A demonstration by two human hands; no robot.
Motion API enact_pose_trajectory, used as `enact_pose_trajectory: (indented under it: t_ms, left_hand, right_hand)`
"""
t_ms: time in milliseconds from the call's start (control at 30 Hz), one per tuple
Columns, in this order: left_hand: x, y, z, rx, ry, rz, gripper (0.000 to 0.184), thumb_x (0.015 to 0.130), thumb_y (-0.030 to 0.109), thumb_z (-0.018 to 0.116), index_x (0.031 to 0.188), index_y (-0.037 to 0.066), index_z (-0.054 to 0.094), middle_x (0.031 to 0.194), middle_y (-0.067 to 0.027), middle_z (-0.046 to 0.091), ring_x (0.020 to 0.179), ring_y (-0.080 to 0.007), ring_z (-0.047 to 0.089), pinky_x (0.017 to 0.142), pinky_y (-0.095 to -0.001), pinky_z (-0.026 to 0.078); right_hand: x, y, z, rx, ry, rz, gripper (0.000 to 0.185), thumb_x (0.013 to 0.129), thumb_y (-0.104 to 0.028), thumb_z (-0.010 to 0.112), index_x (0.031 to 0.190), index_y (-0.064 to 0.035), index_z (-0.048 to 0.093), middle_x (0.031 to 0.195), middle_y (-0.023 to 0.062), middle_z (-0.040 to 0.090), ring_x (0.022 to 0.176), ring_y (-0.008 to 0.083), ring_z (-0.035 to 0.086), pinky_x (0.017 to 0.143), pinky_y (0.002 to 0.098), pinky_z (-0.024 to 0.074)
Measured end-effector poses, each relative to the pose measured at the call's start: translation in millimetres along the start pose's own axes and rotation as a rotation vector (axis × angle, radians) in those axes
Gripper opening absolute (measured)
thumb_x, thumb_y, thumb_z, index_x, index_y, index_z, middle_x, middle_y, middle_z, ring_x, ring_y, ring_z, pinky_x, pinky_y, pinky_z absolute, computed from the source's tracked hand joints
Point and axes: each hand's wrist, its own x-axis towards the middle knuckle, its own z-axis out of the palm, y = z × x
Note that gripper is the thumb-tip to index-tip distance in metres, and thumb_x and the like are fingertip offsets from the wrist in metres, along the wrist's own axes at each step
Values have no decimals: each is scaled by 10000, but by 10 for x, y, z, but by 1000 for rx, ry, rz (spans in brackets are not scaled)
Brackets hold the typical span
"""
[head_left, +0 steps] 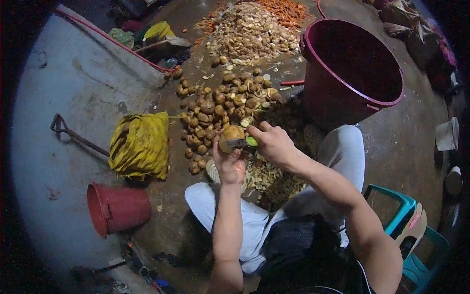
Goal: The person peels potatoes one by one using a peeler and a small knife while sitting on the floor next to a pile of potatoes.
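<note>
My left hand (227, 164) is wrapped round a brown root vegetable (234, 132) from below, fingers up its far left side. Gripped in my right hand (272, 142) is a green-handled knife (250, 141). Its dark flat blade lies across the front of the vegetable and seems to touch it. Beyond my hands spreads a pile of similar round brown root vegetables (215, 105) on the wet floor. Pale peelings (267, 176) are heaped between my legs, below my hands.
A large maroon tub (323, 93) stands at the right, beyond my knee. Farther off is a heap of pale pieces (252, 32) beside orange ones (286, 10). At left are a yellow sack (139, 145), a shovel handle (81, 134) and a tipped red bucket (122, 210). A teal stool (399, 206) sits at lower right.
</note>
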Motion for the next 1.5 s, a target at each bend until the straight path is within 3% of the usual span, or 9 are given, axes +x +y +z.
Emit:
enact_pose_trajectory:
  t_ms: [200, 300, 467, 567, 700, 967, 1033, 1233, 1500]
  left_hand:
    - [75, 69, -71, -1, -93, 10, 810, 701, 144, 813, 1356, -10, 362, 1236, -138, 525, 1134, -285, 542, 962, -382, 473]
    - [114, 277, 48, -84, -261, -22, 757, 770, 201, 759, 1370, -22, 355, 1293, -192, 493, 1146, -337, 539, 968, -407, 477]
    - [175, 124, -270, -195, 47, -79, 673, 776, 218, 748, 1321, -4, 420, 1270, -182, 515, 1118, -337, 562, 945, -416, 495]
    - [120, 208, -194, -49, -95, -84, 695, 736, 156, 777, 1303, -18, 415, 1172, -167, 561, 1076, -331, 584, 937, -418, 509]
    - [66, 245, -208, -40, -103, -140, 691, 735, 105, 765, 1307, -28, 400, 1158, -158, 565, 1085, -321, 578, 942, -444, 507]
    - [19, 9, -223, -16, -185, -258, 794, 671, 180, 818, 1314, -37, 406, 1192, -116, 562, 1098, -235, 567, 964, -350, 454]
    - [43, 128, -201, 88, -263, -282, 791, 666, 170, 815, 1312, -38, 409, 1175, -116, 569, 1087, -227, 572, 956, -344, 455]
    - [50, 210, -151, 375, -366, -239, 777, 625, 46, 805, 1292, -42, 418, 1155, -128, 596, 1015, -207, 614, 905, -320, 481]
    - [25, 182, -211, 114, -421, -212, 769, 623, 72, 812, 1284, -26, 430, 1179, -119, 570, 1076, -219, 579, 930, -335, 473]
  right_hand:
    - [185, 459, 178, 125, -96, 148, 266, 769, -32, 548, 1026, -42, 616, 860, 246, 635, 840, 415, 629, 725, 483, 523]
    - [172, 411, 112, 273, -30, 127, 363, 671, -124, 726, 990, -9, 596, 825, 259, 624, 861, 441, 593, 715, 438, 488]
    - [121, 444, -75, 145, -112, 168, 451, 665, -150, 775, 1044, 4, 585, 862, 261, 628, 859, 429, 612, 735, 418, 493]
    - [127, 620, -190, 294, -19, 113, 636, 602, -184, 859, 1127, 26, 568, 927, 241, 641, 850, 285, 654, 775, 376, 494]
    - [222, 622, -422, 582, 90, 177, 576, 579, -247, 909, 997, -14, 588, 873, 6, 608, 838, 102, 535, 765, 298, 458]
    - [277, 461, -276, 719, 114, 64, 561, 609, -290, 897, 999, -31, 587, 949, 21, 597, 932, 131, 521, 848, 297, 415]
    - [322, 497, -320, 660, 100, -43, 604, 580, -331, 896, 1014, -21, 613, 976, 126, 664, 937, 220, 620, 854, 341, 466]
    - [338, 430, -492, 566, -18, -68, 527, 586, -240, 897, 972, -18, 615, 878, 31, 639, 857, 119, 553, 787, 298, 457]
    - [506, 801, -569, 552, 19, 144, 503, 605, -193, 891, 993, -23, 619, 900, 15, 626, 857, 92, 541, 774, 272, 458]
